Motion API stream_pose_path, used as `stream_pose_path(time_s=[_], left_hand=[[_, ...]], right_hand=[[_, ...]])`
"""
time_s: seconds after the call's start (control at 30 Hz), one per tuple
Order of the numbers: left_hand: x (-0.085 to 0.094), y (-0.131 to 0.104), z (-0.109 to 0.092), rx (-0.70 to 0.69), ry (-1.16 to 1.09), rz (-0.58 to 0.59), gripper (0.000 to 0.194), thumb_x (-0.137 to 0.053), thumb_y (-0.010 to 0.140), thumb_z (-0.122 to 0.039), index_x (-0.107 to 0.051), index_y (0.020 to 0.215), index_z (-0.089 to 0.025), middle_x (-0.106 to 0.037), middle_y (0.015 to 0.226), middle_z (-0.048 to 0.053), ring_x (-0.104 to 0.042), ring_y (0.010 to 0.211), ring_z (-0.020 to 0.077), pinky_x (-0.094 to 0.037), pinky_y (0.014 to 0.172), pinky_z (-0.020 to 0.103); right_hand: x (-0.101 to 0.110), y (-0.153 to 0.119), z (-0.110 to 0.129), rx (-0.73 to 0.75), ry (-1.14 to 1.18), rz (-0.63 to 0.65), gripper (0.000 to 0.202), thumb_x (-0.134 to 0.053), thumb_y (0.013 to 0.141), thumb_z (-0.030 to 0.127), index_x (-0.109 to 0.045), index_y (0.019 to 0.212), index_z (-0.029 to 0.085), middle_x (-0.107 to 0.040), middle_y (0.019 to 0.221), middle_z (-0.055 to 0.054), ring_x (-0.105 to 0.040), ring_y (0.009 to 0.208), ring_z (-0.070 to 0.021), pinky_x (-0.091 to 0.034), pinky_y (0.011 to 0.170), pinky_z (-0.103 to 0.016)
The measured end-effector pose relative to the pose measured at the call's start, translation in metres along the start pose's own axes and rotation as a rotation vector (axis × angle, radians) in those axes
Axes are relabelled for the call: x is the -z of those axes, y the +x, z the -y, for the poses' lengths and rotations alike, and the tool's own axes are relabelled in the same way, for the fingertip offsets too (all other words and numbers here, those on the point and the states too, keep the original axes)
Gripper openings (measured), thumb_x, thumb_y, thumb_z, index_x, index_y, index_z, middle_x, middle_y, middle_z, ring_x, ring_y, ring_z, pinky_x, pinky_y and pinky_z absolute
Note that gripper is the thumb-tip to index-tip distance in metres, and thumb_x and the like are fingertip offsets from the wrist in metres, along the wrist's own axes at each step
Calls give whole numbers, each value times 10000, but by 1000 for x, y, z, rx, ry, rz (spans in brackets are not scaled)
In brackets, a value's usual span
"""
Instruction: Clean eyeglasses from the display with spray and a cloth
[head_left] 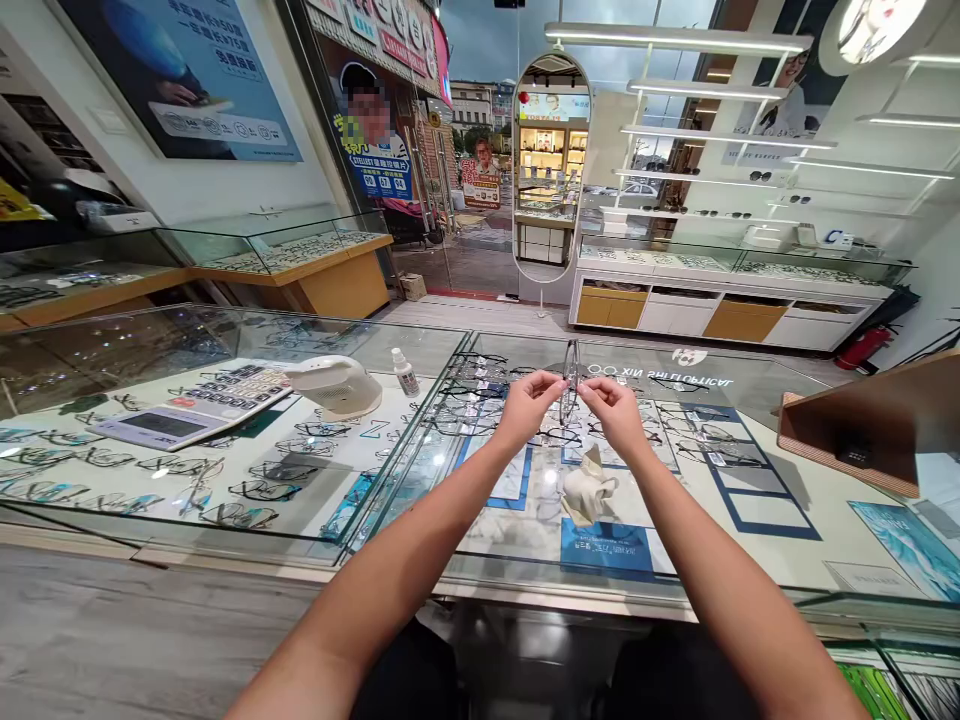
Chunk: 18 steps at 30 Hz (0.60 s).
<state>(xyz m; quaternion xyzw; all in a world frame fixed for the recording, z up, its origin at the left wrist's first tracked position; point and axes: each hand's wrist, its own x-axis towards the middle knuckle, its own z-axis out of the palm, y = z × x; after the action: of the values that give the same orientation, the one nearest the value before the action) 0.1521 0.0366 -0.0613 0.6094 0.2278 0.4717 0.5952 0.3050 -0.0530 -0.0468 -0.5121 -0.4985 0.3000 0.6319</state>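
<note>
- Two hands, one pair of glasses (571,372): it is held up, nearly edge-on, over the right part of the glass counter (517,594).
- The left hand (534,402) pinches the glasses from the left, thumb and fingertips closed on the frame.
- The right hand (611,405) pinches it from the right in the same way.
- One crumpled pale cloth (590,490) lies on the near side of the hands; one blue printed card (606,548) shows just nearer than it.
- To the left: one white spray bottle (406,374), standing; one white rounded device (337,388); and, farther left, one large calculator (169,425).
- Many spectacle frames (259,490) fill the counter, too crowded to count exactly.
- Far off: one oval mirror (553,170), and one red fire extinguisher (865,348) at the right.
</note>
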Motion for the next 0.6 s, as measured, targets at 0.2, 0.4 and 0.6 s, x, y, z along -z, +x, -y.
stream_pose_path(time_s=[0.2,0.4,0.6], left_hand=[[0,0,0,-1,4,36,430,-903,743,-560,-745,900,-192,-799,959,70,-746,973,223,-557,958,375],[0,-2,-2,11,15,42,461,-915,716,-576,-740,897,-190,-775,928,52,-722,925,208,-563,919,359],[-1,-3,-4,26,-17,43,472,-927,709,-562,-711,895,-186,-745,937,34,-690,886,164,-554,888,316]], right_hand=[[0,0,-3,-11,5,14,483,-838,763,662,-708,835,202,-425,608,61,-286,585,-115,-197,568,-290],[0,0,-3,-42,15,46,521,-856,733,686,-693,857,207,-386,569,84,-278,557,-107,-199,557,-284],[1,0,-6,-33,8,84,508,-828,780,693,-697,851,207,-387,568,79,-269,566,-113,-188,562,-291]])
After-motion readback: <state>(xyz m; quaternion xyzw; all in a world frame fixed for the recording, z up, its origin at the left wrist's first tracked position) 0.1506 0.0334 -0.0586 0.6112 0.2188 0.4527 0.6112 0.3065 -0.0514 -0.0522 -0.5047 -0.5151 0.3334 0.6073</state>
